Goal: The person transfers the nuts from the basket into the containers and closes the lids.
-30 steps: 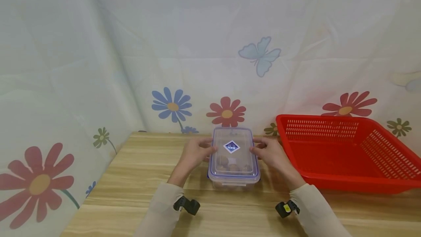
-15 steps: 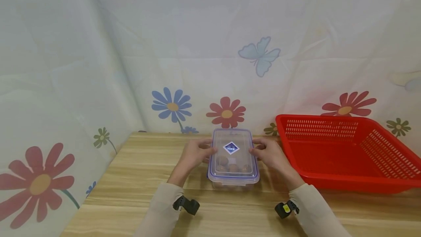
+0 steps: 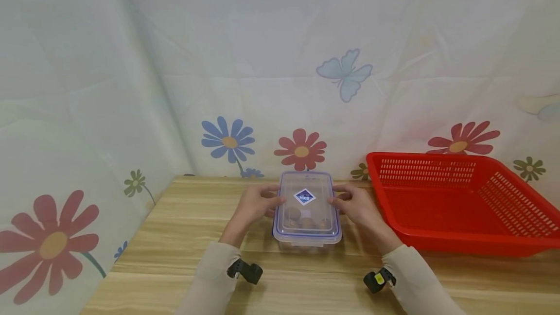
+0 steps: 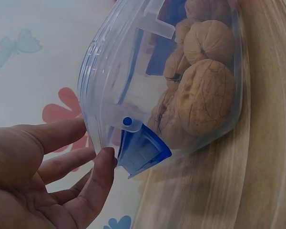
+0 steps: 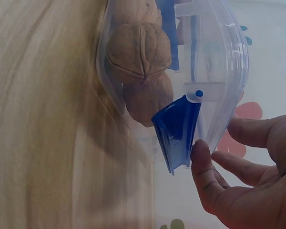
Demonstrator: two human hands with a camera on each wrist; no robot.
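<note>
In the head view a clear plastic food container [image 3: 302, 245] sits on the table between both hands, its lid [image 3: 305, 181] edged in blue and bearing a diamond-shaped sticker. Several walnuts [image 4: 207, 98] show through its wall. My left hand [image 3: 257, 203] pinches the lid's left rim, thumb on top and a fingertip beside a blue side clip [image 4: 144, 149] that sticks outward. On the opposite side my right hand [image 3: 356, 204] pinches the rim the same way, near another swung-out blue clip [image 5: 178, 133]. Some fingers are hidden behind the rim.
A red plastic basket [image 3: 459, 242] with slotted walls stands to the right, close to the right forearm. Behind the wooden table [image 3: 192, 237] hangs a pale curtain [image 3: 262, 62] printed with flowers and a butterfly.
The container and both hands have shifted slightly to the left together. Each hand keeps its pinch on the rim.
</note>
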